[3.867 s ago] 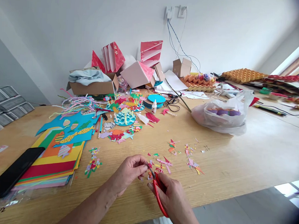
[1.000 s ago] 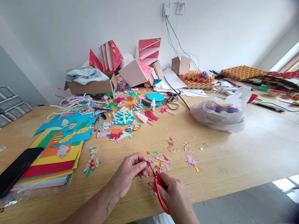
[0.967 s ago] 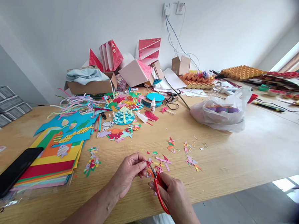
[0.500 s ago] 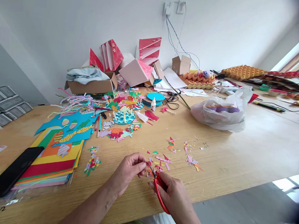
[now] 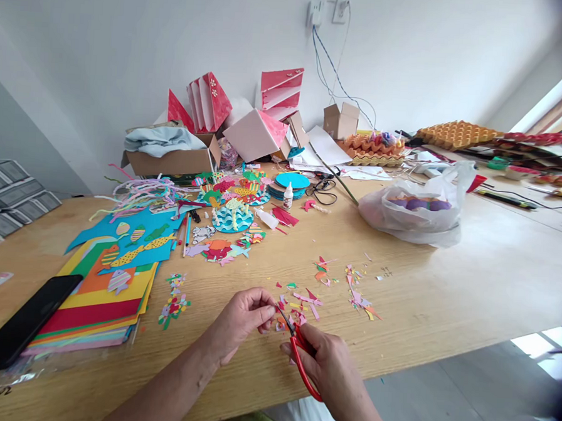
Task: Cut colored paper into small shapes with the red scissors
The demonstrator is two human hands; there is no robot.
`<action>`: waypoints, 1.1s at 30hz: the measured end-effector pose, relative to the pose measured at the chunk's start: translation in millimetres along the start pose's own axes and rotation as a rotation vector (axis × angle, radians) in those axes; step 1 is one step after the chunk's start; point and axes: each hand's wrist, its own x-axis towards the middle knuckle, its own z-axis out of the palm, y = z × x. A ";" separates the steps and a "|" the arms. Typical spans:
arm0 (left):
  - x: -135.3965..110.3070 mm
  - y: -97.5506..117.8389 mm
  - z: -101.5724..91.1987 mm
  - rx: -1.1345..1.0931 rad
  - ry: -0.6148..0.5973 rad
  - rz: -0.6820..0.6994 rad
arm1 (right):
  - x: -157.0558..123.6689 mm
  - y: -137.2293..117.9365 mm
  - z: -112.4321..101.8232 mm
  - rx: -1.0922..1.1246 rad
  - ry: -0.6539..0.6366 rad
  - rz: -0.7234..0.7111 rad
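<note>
Near the front edge of the wooden table [image 5: 469,289], my right hand [image 5: 329,370] is wrapped round red-handled scissors [image 5: 297,349], their blades pointing up and left. My left hand [image 5: 240,321] pinches a tiny paper piece [image 5: 279,325] at the blade tips; its colour is hard to make out. Small coloured paper scraps [image 5: 304,300] lie on the wood just beyond both hands.
A stack of coloured paper sheets [image 5: 102,295] with fish cut-outs and a black phone [image 5: 21,322] lie to the left. Paper crafts, a glue bottle [image 5: 288,197] and a cardboard box [image 5: 170,161] fill the back. A plastic bag [image 5: 417,211] sits to the right.
Both hands stay in the same spot at the table edge; the scissors shift only slightly. The view has drifted a little.
</note>
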 end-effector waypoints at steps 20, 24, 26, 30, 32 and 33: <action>-53.5 -4.7 -154.2 1.145 0.414 0.067 | 4.9 35.1 0.6 -0.063 0.278 0.327; -57.4 -18.1 -160.1 1.185 0.406 0.052 | 4.5 32.6 0.0 -0.048 0.292 0.356; -56.5 -21.0 -161.2 1.197 0.401 0.048 | 3.7 31.9 -0.2 -0.047 0.289 0.361; -55.5 -19.9 -162.8 1.227 0.420 0.051 | 2.1 32.6 1.2 -0.036 0.285 0.364; -55.6 -17.0 -162.2 1.244 0.446 0.060 | 2.8 35.7 1.8 -0.035 0.269 0.364; -55.6 -15.2 -161.5 1.252 0.459 0.064 | 3.8 38.0 1.6 -0.033 0.246 0.359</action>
